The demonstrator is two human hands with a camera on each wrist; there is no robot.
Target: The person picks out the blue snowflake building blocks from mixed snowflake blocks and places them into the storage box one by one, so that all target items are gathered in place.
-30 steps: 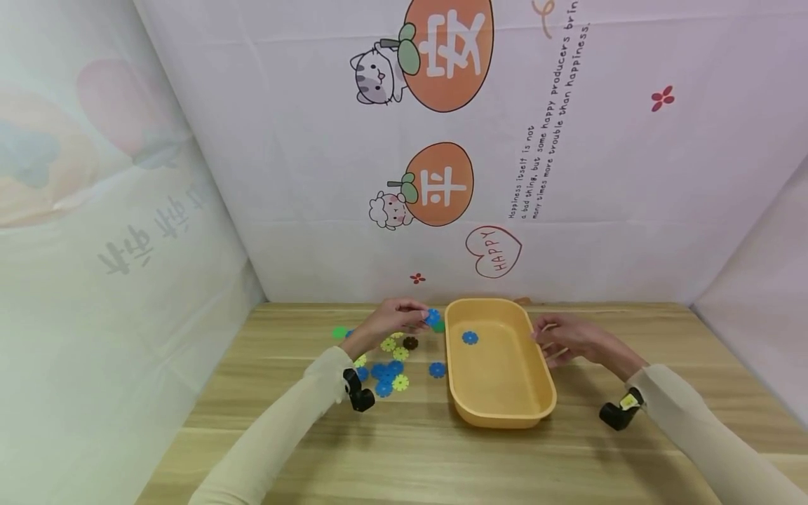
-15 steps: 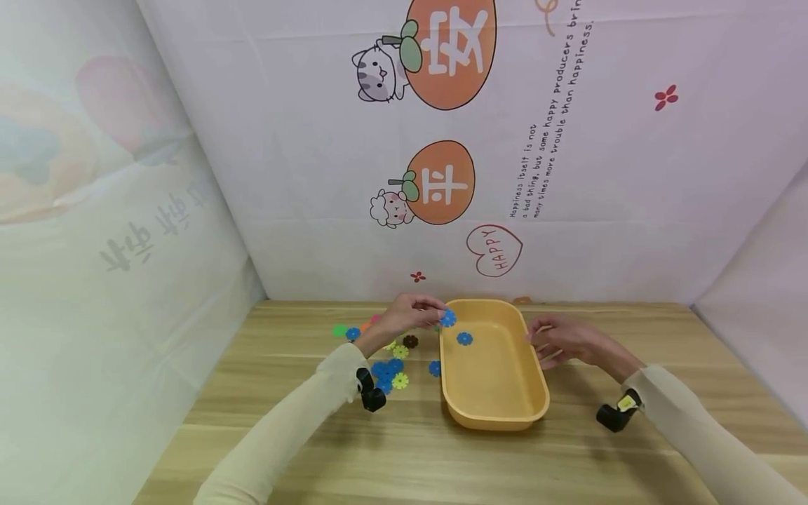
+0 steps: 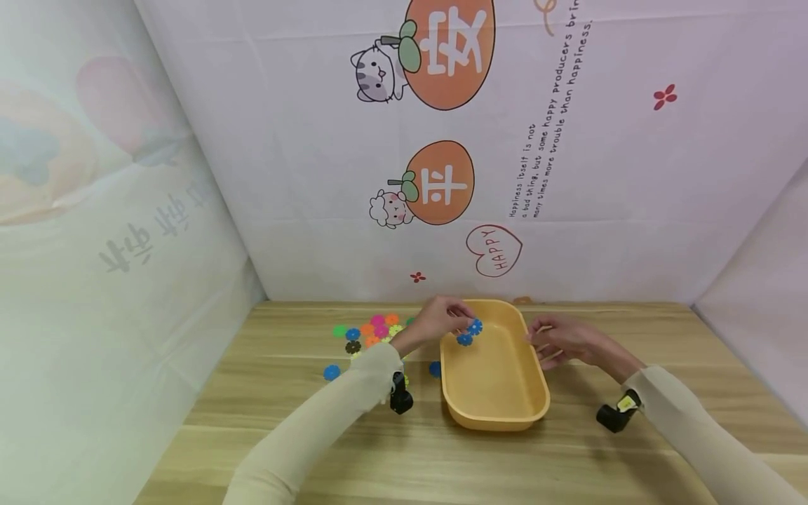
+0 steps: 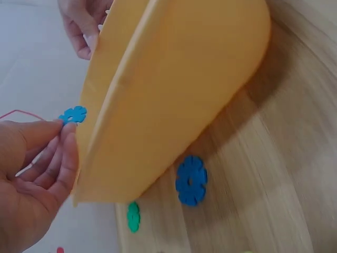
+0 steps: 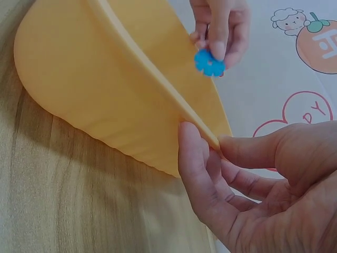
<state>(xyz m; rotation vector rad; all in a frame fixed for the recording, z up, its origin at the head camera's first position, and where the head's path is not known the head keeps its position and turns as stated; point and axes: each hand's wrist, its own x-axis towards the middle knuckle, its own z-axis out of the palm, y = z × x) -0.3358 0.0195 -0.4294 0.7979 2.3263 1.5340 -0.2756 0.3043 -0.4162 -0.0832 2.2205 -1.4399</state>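
Note:
Between thumb and fingers, my left hand (image 3: 440, 319) pinches a blue snowflake disc (image 3: 475, 327), a flat notched plastic piece. It is held over the far left part of a yellow plastic basin (image 3: 495, 423). A second blue disc (image 3: 464, 339) lies inside the basin, just below the held one. The right wrist view shows the held disc (image 5: 209, 63) beyond the basin's rim. There, my right hand (image 5: 253, 184) grips that rim, thumb on one side and fingers on the other. The left wrist view has another blue disc (image 4: 191, 181) and a green disc (image 4: 134, 216) on the table beside the basin.
Several colourful discs (image 3: 380, 331) are scattered left of the basin, partly covered by my left forearm. A lone blue disc (image 3: 332, 372) lies further left on the wooden table (image 3: 442, 466). A printed cloth (image 3: 315, 175) stands behind the table.
My left hand has moved right with the blue disc, from beside the basin to over its inside. The basin shifted slightly left, with my right hand still on its rim.

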